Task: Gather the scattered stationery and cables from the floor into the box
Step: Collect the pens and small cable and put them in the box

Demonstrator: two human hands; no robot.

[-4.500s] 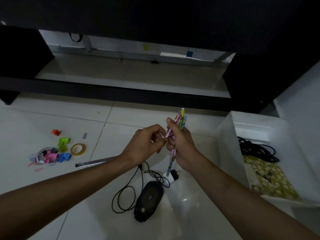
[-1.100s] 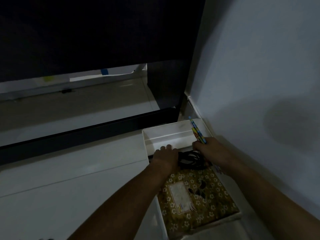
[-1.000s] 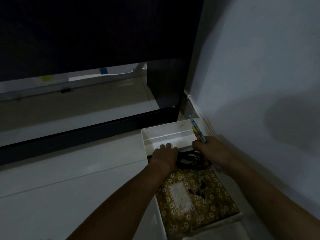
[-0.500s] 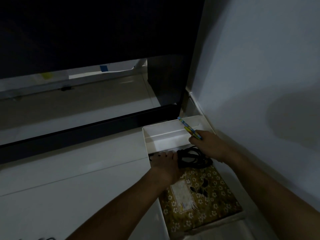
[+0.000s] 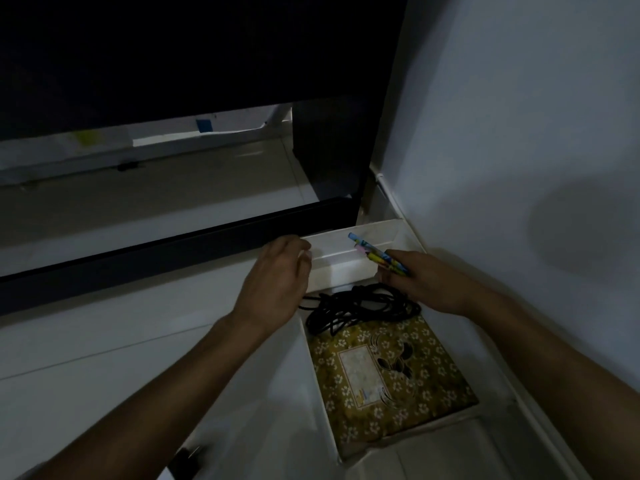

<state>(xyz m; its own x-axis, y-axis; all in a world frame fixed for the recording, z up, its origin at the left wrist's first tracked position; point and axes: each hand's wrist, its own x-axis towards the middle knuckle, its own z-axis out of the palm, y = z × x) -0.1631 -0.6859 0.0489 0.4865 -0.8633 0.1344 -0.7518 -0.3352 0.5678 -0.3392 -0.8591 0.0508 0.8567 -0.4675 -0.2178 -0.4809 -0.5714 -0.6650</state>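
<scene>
The box [image 5: 346, 268] is plain white, and the coil of cable [image 5: 356, 306] inside it is black. Beside the cable lies a notebook [image 5: 391, 372] with a mustard-gold cover strewn with small white flowers, a pale rectangular label with a thin border and a dark cartoon figure on it. The pencils [image 5: 377, 254] carry bright printed patterns in blue, yellow and pink, the floor [image 5: 86, 341] is glossy white tile, the wall [image 5: 519, 133] is pale bluish white, and the furniture [image 5: 173, 46] is black.
</scene>
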